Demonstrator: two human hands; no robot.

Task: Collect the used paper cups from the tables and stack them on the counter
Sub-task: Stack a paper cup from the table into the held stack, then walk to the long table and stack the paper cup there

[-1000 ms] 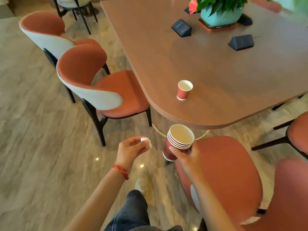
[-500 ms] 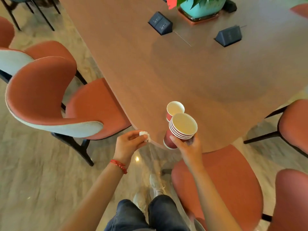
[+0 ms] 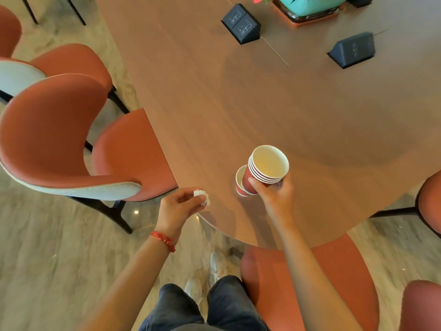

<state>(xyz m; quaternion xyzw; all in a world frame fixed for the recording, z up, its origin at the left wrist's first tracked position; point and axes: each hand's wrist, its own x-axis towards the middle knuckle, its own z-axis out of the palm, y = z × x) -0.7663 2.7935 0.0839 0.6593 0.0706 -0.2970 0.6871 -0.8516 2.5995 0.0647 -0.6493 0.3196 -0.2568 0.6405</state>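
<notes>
My right hand (image 3: 274,197) grips a stack of several red paper cups (image 3: 265,169), tilted with the white insides facing up, over the near end of the brown table (image 3: 214,103). A single red paper cup (image 3: 240,181) stands on the table just left of and partly behind the stack. My left hand (image 3: 179,206) hovers at the table's edge and pinches a small crumpled white paper scrap (image 3: 201,196).
Two black socket boxes (image 3: 242,25) (image 3: 352,50) and a teal plant pot (image 3: 310,5) sit on the far part of the table. Orange chairs stand left (image 3: 55,130), below me (image 3: 334,278) and right (image 3: 429,201). My legs and shoes are at the bottom.
I have stepped up to the table. My right hand carried the cup stack forward over the tabletop until it sits right beside the single cup. My left hand still pinches the scrap.
</notes>
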